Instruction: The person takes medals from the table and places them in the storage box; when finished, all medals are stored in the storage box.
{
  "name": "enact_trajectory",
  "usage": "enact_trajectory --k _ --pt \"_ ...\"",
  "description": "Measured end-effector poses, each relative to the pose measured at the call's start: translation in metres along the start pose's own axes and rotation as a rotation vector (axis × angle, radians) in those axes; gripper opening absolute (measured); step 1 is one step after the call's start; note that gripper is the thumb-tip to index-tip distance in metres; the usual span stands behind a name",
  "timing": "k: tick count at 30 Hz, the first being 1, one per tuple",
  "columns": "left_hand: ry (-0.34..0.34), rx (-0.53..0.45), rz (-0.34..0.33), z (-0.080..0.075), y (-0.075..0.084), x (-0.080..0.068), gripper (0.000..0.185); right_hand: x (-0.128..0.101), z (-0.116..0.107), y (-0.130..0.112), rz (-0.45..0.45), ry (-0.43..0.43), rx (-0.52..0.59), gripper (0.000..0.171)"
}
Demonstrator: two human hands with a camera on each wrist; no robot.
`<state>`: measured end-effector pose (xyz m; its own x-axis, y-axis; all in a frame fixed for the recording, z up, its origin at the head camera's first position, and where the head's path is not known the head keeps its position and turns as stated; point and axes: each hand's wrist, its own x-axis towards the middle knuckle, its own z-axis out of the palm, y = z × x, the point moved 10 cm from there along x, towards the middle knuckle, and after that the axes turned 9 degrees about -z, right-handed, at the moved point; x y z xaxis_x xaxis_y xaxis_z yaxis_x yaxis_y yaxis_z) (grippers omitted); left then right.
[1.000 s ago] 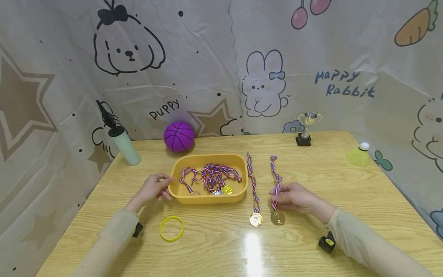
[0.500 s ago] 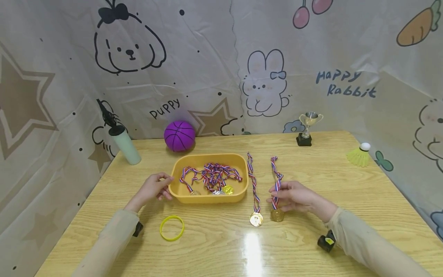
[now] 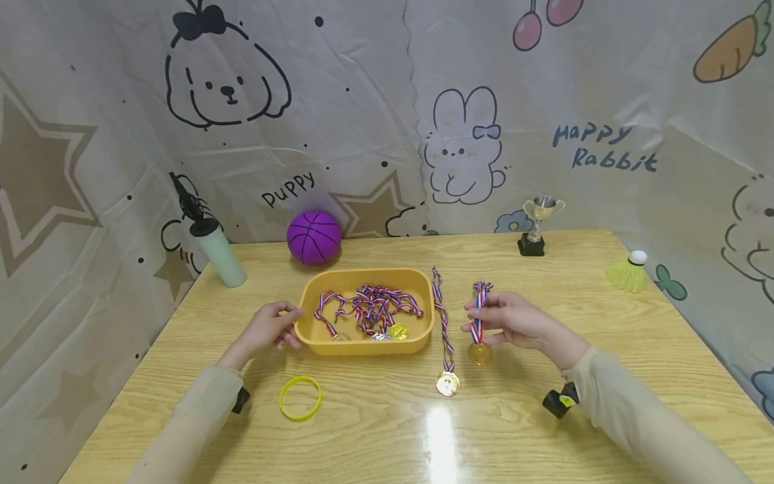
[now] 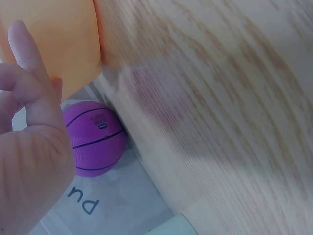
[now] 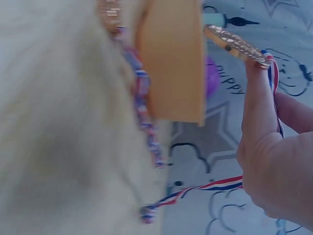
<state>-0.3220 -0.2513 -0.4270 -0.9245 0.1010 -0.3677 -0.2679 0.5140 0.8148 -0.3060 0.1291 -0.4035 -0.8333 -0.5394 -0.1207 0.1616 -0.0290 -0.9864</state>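
My left hand [image 3: 270, 327] holds the left end of the yellow plastic tub [image 3: 369, 349] by its rim. Tangled striped ribbons [image 3: 375, 306] and several medals lie inside that tub. To the right of it, my right hand [image 3: 515, 321] grips a gold medal [image 3: 480, 353] by its red, white and blue ribbon [image 3: 480, 309]. The right wrist view shows this medal [image 5: 237, 45] raised off the table at the fingertips, with the knotted ribbon end [image 5: 149, 214] trailing down. Between the tub and this hand lies another gold medal [image 3: 447, 384], its ribbon stretched straight back.
A yellow wristband [image 3: 300, 399] lies in front of the tub. Behind stand a purple basketball [image 3: 314, 238], a pale green pump [image 3: 220, 255] and a small trophy cup [image 3: 533, 228]. A yellow shuttlecock [image 3: 627, 272] sits by the right edge, and a printed curtain [image 3: 363, 101] hangs behind.
My right hand has lifted the medal and carried it slightly back, away from me; its ribbon now bunches at the far end. The left hand and tub have stayed put.
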Motion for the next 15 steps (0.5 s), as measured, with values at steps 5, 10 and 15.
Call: enact_trajectory --k 5,10,15 --pt "0.000 -0.004 -0.001 0.000 -0.001 0.000 0.041 0.012 0.010 -0.027 -0.035 0.009 -0.031 0.032" --pt "0.003 -0.009 0.001 0.000 -0.001 -0.001 0.041 0.024 0.031 -0.051 -0.061 -0.017 -0.037 0.028" --pt "0.007 -0.010 0.002 -0.001 -0.001 0.000 0.041 0.033 0.053 -0.076 -0.101 -0.049 -0.057 0.031"
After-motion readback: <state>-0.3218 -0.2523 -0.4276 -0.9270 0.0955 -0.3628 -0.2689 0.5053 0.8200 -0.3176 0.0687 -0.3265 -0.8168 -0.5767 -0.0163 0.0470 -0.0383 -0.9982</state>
